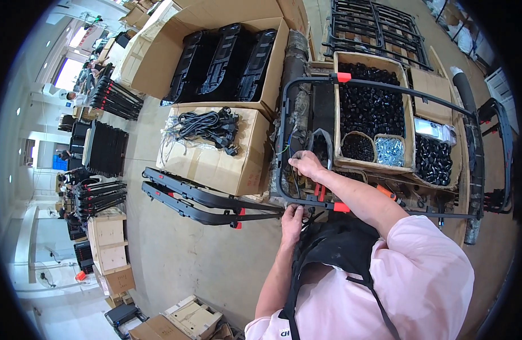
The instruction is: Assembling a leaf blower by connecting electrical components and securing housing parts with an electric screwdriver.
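Black metal frame (pixel 385 85) gripped by closed left hand (pixel 292 218) and right hand (pixel 306 164).

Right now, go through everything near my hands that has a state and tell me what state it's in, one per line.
Left hand: closed on the lower edge of the black frame.
Right hand: grip on wires at the frame's left side.
Big box: open, black parts inside.
Closed box: shut, black cables lying on top.
Tray: open, compartments filled with black knobs and silver screws.
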The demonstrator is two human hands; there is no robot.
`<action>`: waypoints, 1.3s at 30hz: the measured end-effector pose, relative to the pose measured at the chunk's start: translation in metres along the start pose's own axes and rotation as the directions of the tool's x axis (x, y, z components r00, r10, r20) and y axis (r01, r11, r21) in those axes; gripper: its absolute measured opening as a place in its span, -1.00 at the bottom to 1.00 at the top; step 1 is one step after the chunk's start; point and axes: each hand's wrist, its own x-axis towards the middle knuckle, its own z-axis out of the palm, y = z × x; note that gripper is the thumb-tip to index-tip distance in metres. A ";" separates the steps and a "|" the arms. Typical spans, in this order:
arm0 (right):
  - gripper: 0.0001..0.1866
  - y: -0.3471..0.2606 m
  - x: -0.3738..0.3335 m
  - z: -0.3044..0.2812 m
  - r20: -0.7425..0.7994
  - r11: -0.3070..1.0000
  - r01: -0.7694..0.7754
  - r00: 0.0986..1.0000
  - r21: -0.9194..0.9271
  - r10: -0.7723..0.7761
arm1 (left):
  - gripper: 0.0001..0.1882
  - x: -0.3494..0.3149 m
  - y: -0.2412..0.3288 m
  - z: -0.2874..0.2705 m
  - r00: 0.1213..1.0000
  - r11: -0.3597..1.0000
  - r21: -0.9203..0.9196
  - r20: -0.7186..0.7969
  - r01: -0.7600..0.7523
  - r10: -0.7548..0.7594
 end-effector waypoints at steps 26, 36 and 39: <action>-0.77 0.023 0.067 -0.075 0.239 0.030 0.245 0.962 -0.969 -0.130 | -0.75 -0.003 0.010 0.004 0.985 0.976 -0.153 -0.059 0.153 -0.164; -0.72 0.084 0.089 -0.048 0.178 -0.237 0.201 0.977 -0.950 0.115 | -0.73 0.000 0.009 0.010 0.982 0.978 -0.136 -0.081 0.158 -0.170; -0.72 0.075 0.090 -0.045 0.235 -0.243 0.263 0.962 -0.934 0.136 | -0.74 0.001 0.005 0.008 0.978 0.971 -0.159 -0.085 0.176 -0.191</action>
